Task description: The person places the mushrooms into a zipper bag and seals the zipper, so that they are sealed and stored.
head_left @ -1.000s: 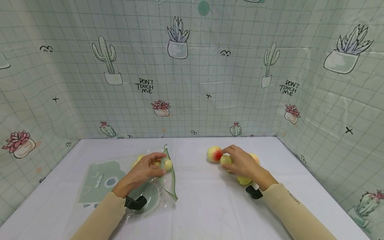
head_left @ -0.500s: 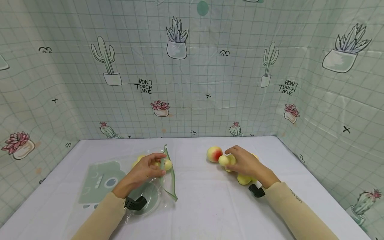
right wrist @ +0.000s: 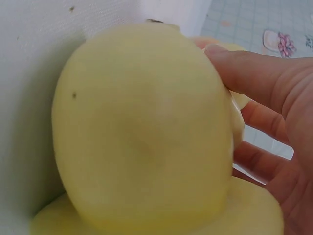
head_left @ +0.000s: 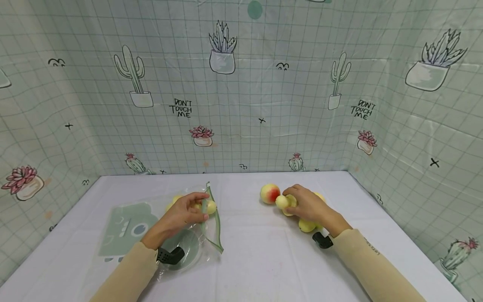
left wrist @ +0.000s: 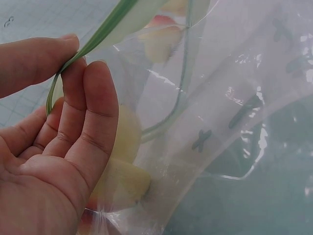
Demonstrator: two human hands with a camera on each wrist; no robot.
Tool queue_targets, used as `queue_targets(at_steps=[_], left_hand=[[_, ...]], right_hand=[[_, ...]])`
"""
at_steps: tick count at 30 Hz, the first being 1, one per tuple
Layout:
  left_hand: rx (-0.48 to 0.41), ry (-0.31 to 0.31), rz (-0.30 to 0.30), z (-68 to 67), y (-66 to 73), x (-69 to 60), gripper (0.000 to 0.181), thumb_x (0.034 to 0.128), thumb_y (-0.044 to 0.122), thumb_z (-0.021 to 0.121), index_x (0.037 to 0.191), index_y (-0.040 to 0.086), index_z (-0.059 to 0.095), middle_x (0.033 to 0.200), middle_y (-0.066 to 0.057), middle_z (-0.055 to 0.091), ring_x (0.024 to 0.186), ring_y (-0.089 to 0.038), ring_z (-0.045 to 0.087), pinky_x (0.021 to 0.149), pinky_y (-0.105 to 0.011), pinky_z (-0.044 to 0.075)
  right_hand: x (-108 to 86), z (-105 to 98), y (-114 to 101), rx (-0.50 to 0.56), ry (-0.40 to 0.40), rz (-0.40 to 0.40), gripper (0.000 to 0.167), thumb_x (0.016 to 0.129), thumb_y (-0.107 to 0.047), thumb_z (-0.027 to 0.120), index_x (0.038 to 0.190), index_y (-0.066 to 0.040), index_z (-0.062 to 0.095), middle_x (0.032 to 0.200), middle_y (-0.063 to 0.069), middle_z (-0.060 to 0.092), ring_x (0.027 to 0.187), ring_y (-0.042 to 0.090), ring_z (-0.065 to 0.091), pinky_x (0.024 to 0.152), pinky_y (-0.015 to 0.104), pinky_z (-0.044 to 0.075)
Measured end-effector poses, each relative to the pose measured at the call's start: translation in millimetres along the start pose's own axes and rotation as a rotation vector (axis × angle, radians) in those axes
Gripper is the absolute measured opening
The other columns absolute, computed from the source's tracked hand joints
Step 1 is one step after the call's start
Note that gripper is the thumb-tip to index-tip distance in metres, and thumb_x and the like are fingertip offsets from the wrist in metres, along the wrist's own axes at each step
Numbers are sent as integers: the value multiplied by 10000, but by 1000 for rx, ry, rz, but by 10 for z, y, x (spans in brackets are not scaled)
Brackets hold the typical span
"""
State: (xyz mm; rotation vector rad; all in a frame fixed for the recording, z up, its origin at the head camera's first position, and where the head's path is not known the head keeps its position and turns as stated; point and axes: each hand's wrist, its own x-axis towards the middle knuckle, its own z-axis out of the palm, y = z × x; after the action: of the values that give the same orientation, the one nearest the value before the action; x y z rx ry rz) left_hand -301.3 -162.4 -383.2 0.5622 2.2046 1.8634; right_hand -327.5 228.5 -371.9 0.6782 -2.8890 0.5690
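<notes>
My left hand (head_left: 188, 208) pinches the green-edged mouth of a clear plastic zip bag (head_left: 130, 226), printed with a green cartoon, lying on the left. In the left wrist view the thumb and fingertips hold the bag's green strip (left wrist: 100, 39), and pale yellow fruit (left wrist: 129, 181) shows through the plastic. Among the fruit on the right, my right hand (head_left: 307, 204) has its thumb and fingers around a pale yellow pear (head_left: 282, 202), partly hidden by the hand. A large yellow fruit (right wrist: 142, 122) blocks much of the right wrist view.
A red-and-yellow peach (head_left: 270, 193) sits just left of the right hand. More yellow fruit (head_left: 307, 225) lies beneath and behind that hand. The white tabletop (head_left: 249, 251) runs back to a patterned cloth (head_left: 241, 100), which also stands at both sides.
The right hand has shifted slightly right and turned, bringing the pale round end of the pear into view. The left hand and bag have stayed in place.
</notes>
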Motion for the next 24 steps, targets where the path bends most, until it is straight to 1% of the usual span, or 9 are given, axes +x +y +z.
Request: queue_targets(at_steps=[6,15,17,21,24], left_hand=[[-6,-5,0,-2,1,-1,660,797,-26,717,1376,-64,402,1100,-139,415,803,-169,570,664,-251,508],[5,8,-8,5,8,-4,650,797,-37,715,1373,-56,414,1110,-146,419,824,-183,569,671,-255,509],[8,9,-7,6,8,-4,649,797,-34,717,1372,-55,416,1111,-147,417,825,-183,567,670,-254,508],[12,8,-3,6,8,-4,649,796,-25,723,1370,-52,420,1112,-144,411,823,-180,562,667,-253,505],[8,6,-2,6,6,-1,650,796,-25,721,1370,-51,419,1112,-142,408,820,-177,565,667,-253,505]], right_hand=[[5,5,-17,-4,-3,5,416,806,-236,765,1173,-99,625,1176,77,553,1064,271,545,917,467,436],[14,50,-86,-19,39,-58,410,782,-243,777,1141,-104,636,1120,43,574,978,220,568,825,423,466],[15,62,-111,-15,45,-71,413,776,-244,782,1137,-108,637,1113,36,575,961,207,567,813,409,465],[14,86,-161,-7,47,-69,413,777,-267,781,1143,-144,634,1101,1,568,935,168,557,793,382,454],[21,115,-191,4,71,-94,400,779,-256,776,1137,-145,637,1078,-5,571,944,161,544,803,372,446]])
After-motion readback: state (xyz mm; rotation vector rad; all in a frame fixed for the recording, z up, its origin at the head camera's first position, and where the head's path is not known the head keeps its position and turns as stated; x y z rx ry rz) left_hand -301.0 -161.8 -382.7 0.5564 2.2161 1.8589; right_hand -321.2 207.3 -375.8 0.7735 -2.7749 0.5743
